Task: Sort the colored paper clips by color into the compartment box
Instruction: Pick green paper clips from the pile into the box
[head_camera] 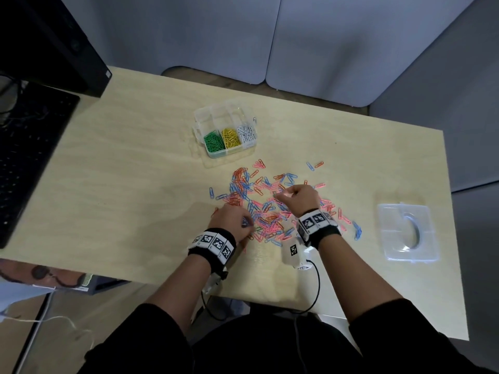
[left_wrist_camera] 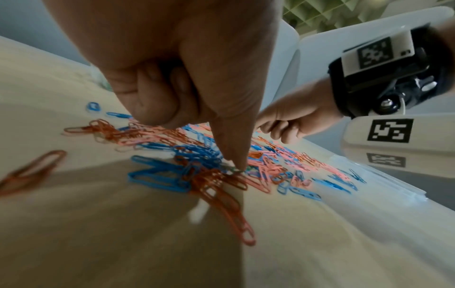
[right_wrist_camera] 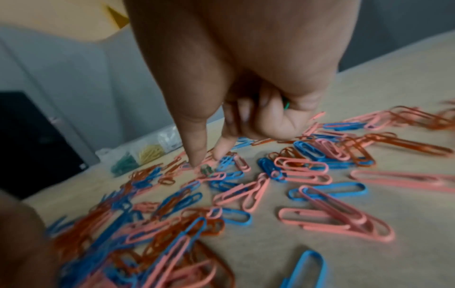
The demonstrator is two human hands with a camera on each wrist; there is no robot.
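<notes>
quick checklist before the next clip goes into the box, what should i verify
1. Compartment box open, lid set aside: ok.
2. Green, yellow and white compartments each one colour: ok.
3. Back row free for blue, pink, orange: ok.
4. Right hand grip on a green clip in curled fingers: ok.
5. Left hand index on a greenish clip: cannot tell if gripped.
6. Stray green clip left in the pile: not ok.

Blue, pink and orange paper clips (head_camera: 270, 203) lie scattered before the compartment box (head_camera: 225, 130) (green, yellow, white filled).
</notes>
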